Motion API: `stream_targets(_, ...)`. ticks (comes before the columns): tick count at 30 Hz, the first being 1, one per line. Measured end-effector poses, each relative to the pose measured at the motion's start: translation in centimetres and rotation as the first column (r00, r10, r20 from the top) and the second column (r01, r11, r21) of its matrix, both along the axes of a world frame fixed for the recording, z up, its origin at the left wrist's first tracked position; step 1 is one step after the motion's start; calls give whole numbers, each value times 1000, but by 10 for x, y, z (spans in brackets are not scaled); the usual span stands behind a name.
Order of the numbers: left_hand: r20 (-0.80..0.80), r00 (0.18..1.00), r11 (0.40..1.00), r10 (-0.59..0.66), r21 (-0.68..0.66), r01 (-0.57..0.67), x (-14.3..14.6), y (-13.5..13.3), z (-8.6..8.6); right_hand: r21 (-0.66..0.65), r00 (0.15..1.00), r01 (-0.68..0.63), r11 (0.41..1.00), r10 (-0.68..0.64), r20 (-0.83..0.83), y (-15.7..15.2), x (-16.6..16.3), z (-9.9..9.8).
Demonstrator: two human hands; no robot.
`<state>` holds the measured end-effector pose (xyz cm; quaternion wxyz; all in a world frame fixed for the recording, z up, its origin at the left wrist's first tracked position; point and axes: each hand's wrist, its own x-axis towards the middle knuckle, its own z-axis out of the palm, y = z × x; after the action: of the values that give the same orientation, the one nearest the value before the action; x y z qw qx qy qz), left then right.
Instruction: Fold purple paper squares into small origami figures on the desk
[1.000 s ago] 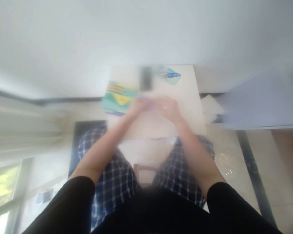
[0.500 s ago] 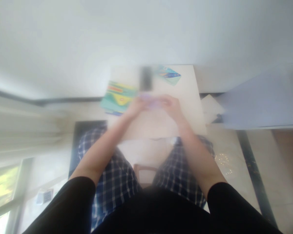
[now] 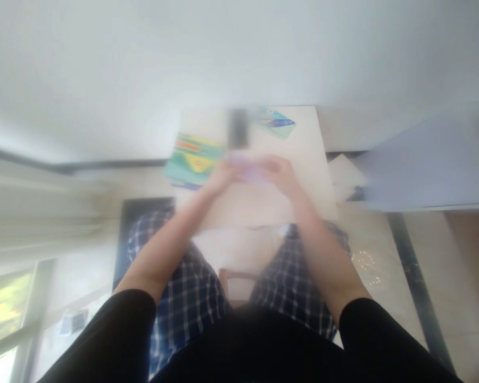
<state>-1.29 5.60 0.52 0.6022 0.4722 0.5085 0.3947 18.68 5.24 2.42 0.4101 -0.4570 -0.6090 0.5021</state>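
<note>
The picture is blurred. Both hands meet over a small pale table [image 3: 303, 197]. My left hand [image 3: 221, 178] and my right hand [image 3: 281, 175] close from either side on a small pale purple thing [image 3: 250, 170], perhaps a piece of paper, held just above the tabletop. The fingers look curled round it, though blur hides the detail.
A green and yellow box [image 3: 193, 159] lies at the table's left edge. A dark upright object [image 3: 238, 127] stands at the back. A blue-green card or packet [image 3: 275, 122] lies at the back right. A lilac sheet [image 3: 423, 170] covers a surface to the right.
The hands have drawn a little closer together around the purple thing. Everything else stays where it was.
</note>
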Motion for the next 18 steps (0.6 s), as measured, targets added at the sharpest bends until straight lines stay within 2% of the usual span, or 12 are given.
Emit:
stream_targets(9, -15, 1000, 1000, -16, 5, 16, -2, 2, -9, -32, 1000, -18, 999, 18, 0, 0, 0, 0)
stream_targets(18, -99, 994, 996, -52, 63, 58, -4, -3, 6, -37, 1000, -29, 999, 29, -1, 0, 0, -1)
